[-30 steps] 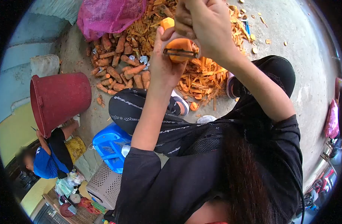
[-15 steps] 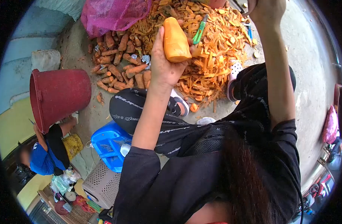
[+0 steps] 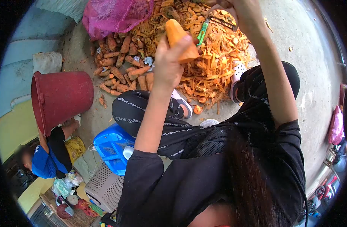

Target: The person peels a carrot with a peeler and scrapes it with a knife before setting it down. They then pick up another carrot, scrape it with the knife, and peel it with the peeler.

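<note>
My left hand (image 3: 169, 62) is wrapped round a thick peeled carrot (image 3: 176, 33), its thumb across the front and the blunt cut end towards the lower right. At the top edge, my right hand (image 3: 244, 9) is closed on what looks like a peeler (image 3: 223, 23) with a dark bar; its handle is mostly hidden by the fingers. A green-handled tool (image 3: 202, 34) rests over the peelings just right of the carrot. Below both hands spreads a heap of orange peelings (image 3: 211, 70). Unpeeled carrots (image 3: 122, 70) lie in a pile left of it.
A pink mesh sack (image 3: 116, 17) lies behind the unpeeled carrots. To the left are a red bucket (image 3: 63, 100), a blue jerrycan (image 3: 113, 145) and a grey perforated crate (image 3: 103, 185). Another person in a blue top (image 3: 46, 160) sits beyond the bucket.
My left hand has turned and its thumb now crosses the carrot, which has shifted slightly right and down. My right hand has moved left with the dark-barred tool, nearer the carrot.
</note>
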